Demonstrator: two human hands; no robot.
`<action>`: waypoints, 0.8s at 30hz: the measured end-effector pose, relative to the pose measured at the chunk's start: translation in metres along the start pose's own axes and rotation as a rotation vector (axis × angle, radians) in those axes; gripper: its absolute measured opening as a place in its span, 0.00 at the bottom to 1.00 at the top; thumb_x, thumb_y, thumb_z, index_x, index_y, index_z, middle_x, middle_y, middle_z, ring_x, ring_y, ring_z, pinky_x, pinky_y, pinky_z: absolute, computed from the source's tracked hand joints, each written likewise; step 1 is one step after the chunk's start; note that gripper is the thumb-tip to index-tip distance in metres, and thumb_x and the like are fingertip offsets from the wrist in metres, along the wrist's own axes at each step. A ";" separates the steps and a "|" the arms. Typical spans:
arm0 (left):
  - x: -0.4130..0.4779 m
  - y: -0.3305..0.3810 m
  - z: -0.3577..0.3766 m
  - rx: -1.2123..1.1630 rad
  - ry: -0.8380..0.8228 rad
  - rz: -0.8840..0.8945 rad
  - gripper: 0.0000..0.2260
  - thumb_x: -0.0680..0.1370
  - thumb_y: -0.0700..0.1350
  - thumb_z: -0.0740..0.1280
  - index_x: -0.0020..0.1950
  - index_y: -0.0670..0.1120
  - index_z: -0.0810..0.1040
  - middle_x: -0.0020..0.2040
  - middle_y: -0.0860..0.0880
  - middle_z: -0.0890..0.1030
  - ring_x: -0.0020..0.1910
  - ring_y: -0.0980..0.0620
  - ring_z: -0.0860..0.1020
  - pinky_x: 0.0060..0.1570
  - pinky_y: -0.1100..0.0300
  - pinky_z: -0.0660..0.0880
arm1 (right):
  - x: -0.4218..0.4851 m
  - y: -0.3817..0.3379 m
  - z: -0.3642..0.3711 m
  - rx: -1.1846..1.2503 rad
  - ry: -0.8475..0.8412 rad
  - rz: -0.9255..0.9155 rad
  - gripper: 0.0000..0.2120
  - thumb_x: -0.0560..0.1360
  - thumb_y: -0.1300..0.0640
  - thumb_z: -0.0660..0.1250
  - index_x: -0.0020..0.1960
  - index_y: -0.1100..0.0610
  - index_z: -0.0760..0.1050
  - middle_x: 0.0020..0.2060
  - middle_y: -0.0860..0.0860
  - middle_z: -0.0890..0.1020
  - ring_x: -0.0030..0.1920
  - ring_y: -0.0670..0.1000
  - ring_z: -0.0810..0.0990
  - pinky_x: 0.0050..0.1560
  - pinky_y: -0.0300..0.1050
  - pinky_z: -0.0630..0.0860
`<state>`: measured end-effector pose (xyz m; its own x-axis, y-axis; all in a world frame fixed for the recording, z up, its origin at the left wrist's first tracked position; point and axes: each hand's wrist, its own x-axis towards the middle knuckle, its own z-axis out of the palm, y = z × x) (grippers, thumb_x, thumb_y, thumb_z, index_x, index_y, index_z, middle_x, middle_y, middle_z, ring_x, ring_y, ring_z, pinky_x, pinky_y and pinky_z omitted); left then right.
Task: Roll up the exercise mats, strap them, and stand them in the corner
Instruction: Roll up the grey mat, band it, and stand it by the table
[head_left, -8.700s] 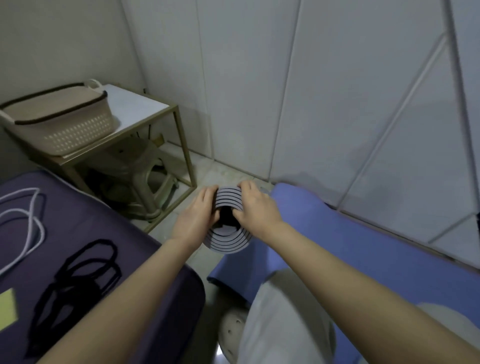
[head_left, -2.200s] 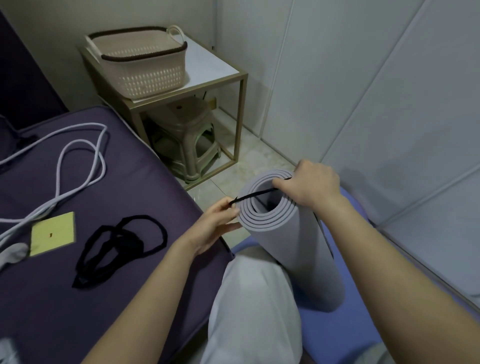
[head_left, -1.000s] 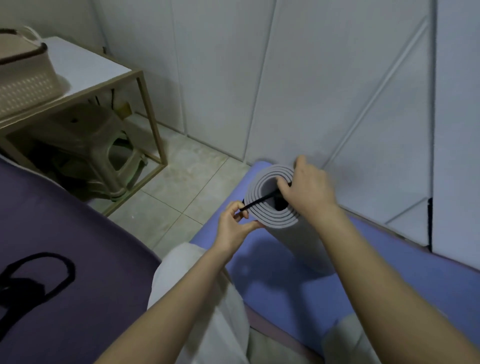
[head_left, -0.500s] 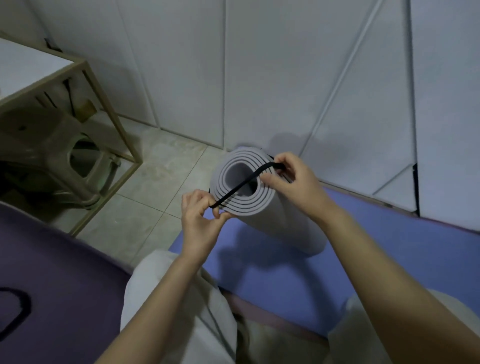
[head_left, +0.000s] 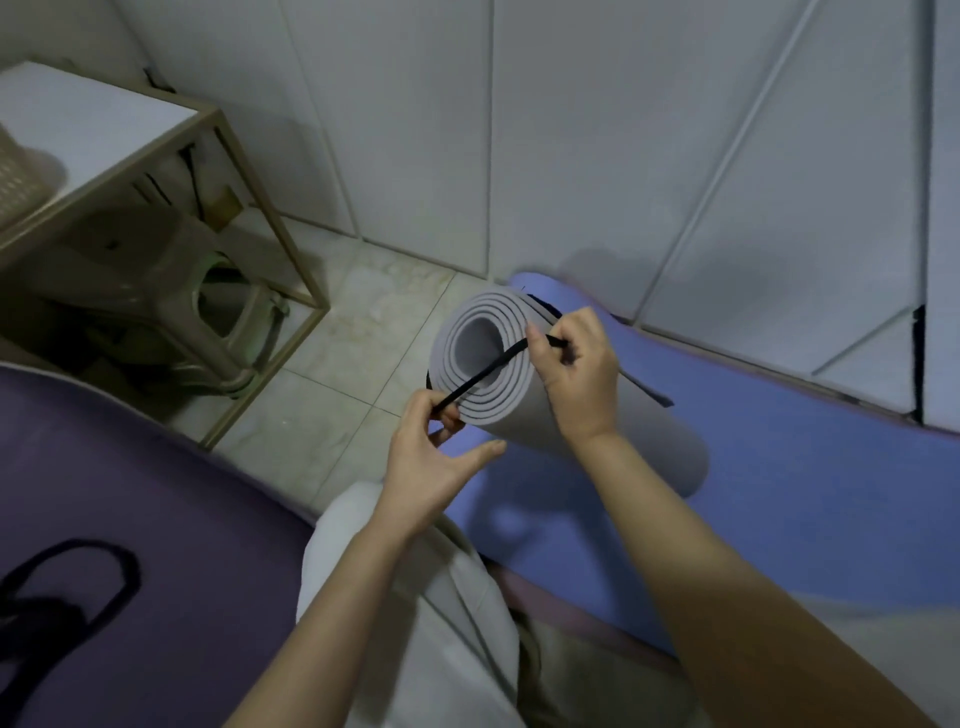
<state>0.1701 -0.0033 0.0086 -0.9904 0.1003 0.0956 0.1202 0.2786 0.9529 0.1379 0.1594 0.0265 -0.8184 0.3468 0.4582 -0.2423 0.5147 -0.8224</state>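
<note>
1. Nearest, spare black loops (head_left: 67, 582) lie on the purple bed (head_left: 156, 467), fewer of them in view than two seconds ago because the head has turned toward the wall.
2. The left hand (head_left: 431, 467) pinches the near end of the black strap (head_left: 483, 371) between thumb and forefinger. Its other fingers were curled half a second ago and now spread open beneath the roll.
3. The strap runs taut across the open end of the rolled mat (head_left: 639, 452), which lies tilted on the flat blue mat (head_left: 805, 493). Two seconds ago the roll leaned against the knee beside the bed.
4. The right hand (head_left: 576, 374) pinches the strap's far end at the roll's far rim, as it did before.
5. The loop looks stretched wide enough to slip over the end, so strapping has begun but is not finished. Standing the roll in the corner remains.
6. Farthest, a stool (head_left: 171, 280) sits under the surface (head_left: 93, 119), against the panelled wall (head_left: 571, 130).
</note>
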 end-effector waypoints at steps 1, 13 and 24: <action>-0.001 0.000 0.001 0.003 0.045 -0.023 0.18 0.65 0.44 0.78 0.38 0.49 0.67 0.36 0.53 0.69 0.35 0.57 0.68 0.40 0.67 0.71 | -0.003 0.002 0.003 -0.025 -0.003 -0.023 0.17 0.75 0.47 0.62 0.33 0.55 0.63 0.33 0.45 0.64 0.34 0.46 0.64 0.36 0.33 0.61; 0.011 -0.011 0.028 -0.286 0.385 -0.091 0.19 0.69 0.27 0.71 0.29 0.45 0.65 0.42 0.51 0.71 0.37 0.67 0.72 0.39 0.74 0.68 | -0.009 0.011 -0.032 -0.192 -0.329 -0.251 0.19 0.70 0.47 0.70 0.35 0.62 0.70 0.38 0.55 0.71 0.43 0.52 0.70 0.47 0.35 0.67; 0.009 -0.028 0.035 -0.150 0.356 -0.025 0.07 0.73 0.38 0.69 0.37 0.37 0.80 0.46 0.49 0.73 0.42 0.64 0.71 0.41 0.71 0.67 | -0.026 0.023 -0.038 -0.269 -0.350 -0.362 0.21 0.71 0.64 0.72 0.30 0.59 0.61 0.39 0.55 0.74 0.64 0.52 0.71 0.62 0.30 0.63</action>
<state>0.1598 0.0232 -0.0269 -0.9580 -0.2498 0.1409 0.1105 0.1315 0.9851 0.1733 0.1925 0.0088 -0.8431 -0.1455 0.5176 -0.4352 0.7500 -0.4980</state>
